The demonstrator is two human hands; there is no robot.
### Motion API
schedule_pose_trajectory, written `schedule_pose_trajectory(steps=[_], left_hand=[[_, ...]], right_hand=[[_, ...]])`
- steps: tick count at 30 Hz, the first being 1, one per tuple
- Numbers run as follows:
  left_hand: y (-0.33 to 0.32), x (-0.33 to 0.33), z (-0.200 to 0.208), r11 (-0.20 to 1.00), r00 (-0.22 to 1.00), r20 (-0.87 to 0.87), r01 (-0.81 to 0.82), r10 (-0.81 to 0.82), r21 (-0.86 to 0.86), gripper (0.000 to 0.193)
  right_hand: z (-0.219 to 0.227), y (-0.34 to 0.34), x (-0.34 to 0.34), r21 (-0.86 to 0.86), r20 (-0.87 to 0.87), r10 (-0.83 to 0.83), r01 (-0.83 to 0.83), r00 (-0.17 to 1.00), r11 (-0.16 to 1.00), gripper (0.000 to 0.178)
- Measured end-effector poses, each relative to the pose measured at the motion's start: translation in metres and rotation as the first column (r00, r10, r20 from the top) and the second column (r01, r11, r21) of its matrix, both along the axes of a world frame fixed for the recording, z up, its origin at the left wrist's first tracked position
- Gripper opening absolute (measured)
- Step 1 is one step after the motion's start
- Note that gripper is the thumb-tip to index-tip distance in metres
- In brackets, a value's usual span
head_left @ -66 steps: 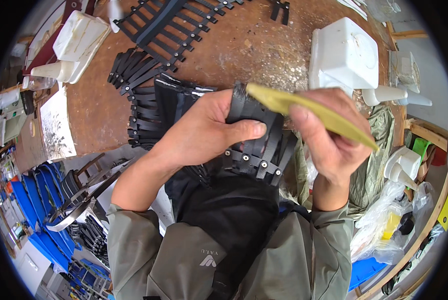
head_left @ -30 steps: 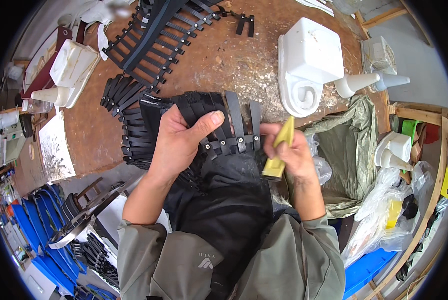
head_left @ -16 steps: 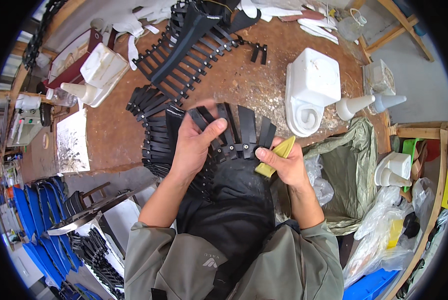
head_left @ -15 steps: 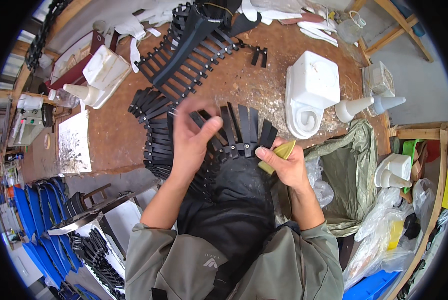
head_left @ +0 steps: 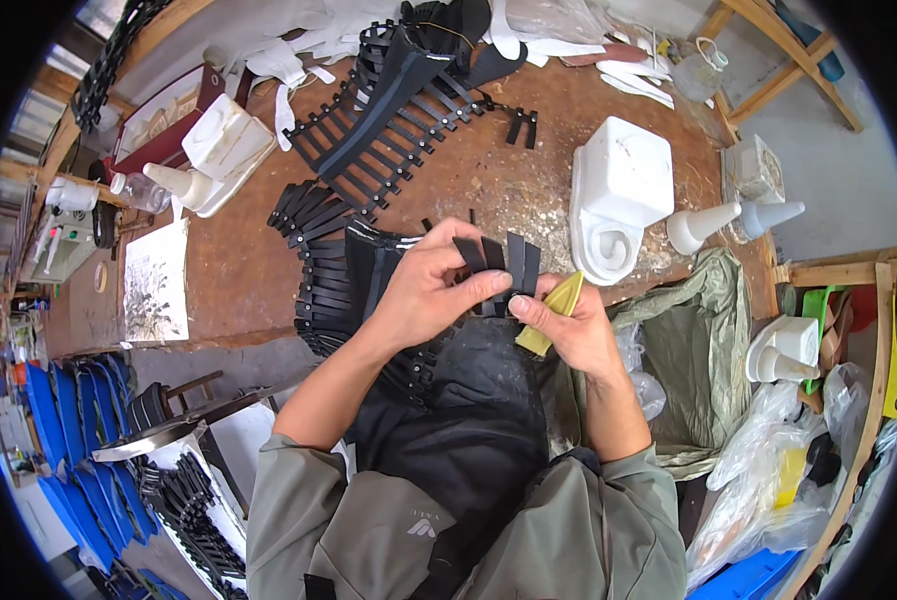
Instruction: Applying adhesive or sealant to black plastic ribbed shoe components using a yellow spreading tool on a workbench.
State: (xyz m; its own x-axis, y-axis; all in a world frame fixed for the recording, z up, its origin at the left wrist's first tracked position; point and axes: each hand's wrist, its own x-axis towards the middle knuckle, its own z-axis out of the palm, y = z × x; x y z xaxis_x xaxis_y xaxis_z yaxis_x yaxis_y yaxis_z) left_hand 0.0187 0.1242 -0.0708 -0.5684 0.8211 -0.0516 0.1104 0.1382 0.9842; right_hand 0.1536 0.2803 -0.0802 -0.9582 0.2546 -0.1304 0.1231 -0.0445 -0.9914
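Note:
Over my lap I hold a black piece fringed with flat straps [head_left: 524, 262] that fan upward from a studded edge. My left hand [head_left: 414, 295] is closed, thumb and fingers pinching several straps near the middle. At the right end of the piece, my right hand [head_left: 584, 340] is closed with its thumb on the studded edge. An olive-yellow, pointed, folded-looking thing [head_left: 559, 308] is also gripped in that right hand; its kind I cannot make out. Part of the strapped piece is hidden behind my left hand. Beside it hang more joined black straps [head_left: 331, 290] over the table edge.
On the brown worktable [head_left: 449, 150] lie a strapped black piece [head_left: 379, 130] and white scraps [head_left: 634, 75]. A white box-shaped dispenser [head_left: 624, 190] stands right of my hands, near two cone-tipped bottles [head_left: 704, 228]. An olive plastic sheet [head_left: 699, 380] drapes at the right; blue racks [head_left: 79, 420] stand left.
My left hand, blurred and raised before, has moved right and down and now pinches straps. The right hand keeps its grip, nearly still. The view has shifted slightly.

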Motion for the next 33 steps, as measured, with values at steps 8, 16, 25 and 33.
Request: schedule_pose_trajectory(steps=[8,16,25,33], left_hand=[[0.013,0.016,0.006,0.956,0.899,0.438,-0.116,-0.015,0.269,0.012],[0.010,0.011,0.016,0.988,0.908,0.418,-0.060,-0.003,0.139,0.010],[0.008,0.006,0.021,0.993,0.918,0.383,0.118,-0.103,-0.017,0.020],[0.004,0.005,0.022,0.979,0.830,0.524,0.203,-0.191,0.036,0.019]], right_hand=[[0.003,-0.019,-0.003,-0.047,-0.020,-0.098,0.097,0.995,0.994,0.035],[0.008,-0.017,-0.004,-0.035,0.056,-0.083,0.085,0.995,0.996,0.025],[0.030,0.010,-0.004,0.106,-0.023,-0.145,0.146,0.989,0.984,0.017],[0.037,0.011,-0.011,0.452,0.047,0.034,-0.052,0.998,0.891,0.016]])
